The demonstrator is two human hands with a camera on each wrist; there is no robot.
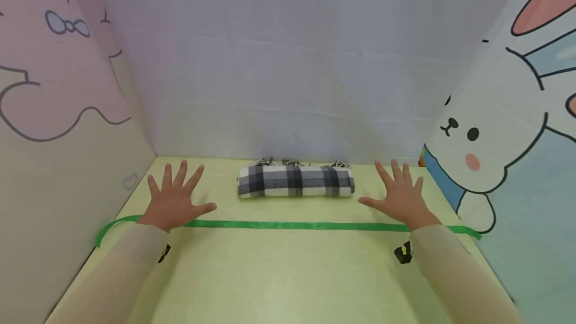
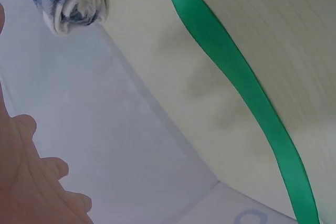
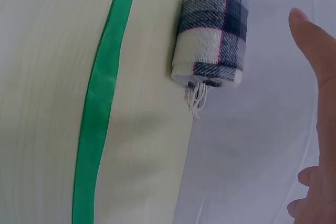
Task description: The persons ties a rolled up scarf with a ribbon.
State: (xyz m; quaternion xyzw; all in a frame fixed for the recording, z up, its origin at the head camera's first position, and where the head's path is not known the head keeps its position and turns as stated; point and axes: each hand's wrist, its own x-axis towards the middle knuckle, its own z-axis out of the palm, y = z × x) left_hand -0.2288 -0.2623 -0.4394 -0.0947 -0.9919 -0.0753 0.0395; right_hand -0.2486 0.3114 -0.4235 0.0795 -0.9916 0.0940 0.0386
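Note:
A rolled plaid scarf [image 1: 295,181], black, grey and white with fringe along its back, lies at the far edge of the pale table. To its left my left hand [image 1: 173,204] hovers palm down with fingers spread, over the green ribbon [image 1: 288,225]. On the other side, my right hand [image 1: 400,197] is held the same way, its thumb pointing toward the scarf's right end. Neither hand holds anything. The left wrist view shows the scarf's spiral end [image 2: 81,6]; in the right wrist view, loose fringe [image 3: 196,98] hangs from the other end.
The green ribbon runs across the table [image 1: 279,274] from side to side, in front of the scarf. A white cloth wall [image 1: 288,64] rises behind. Side walls carry cartoon prints, a pink figure [image 1: 58,64] at left and a white rabbit [image 1: 486,129] at right.

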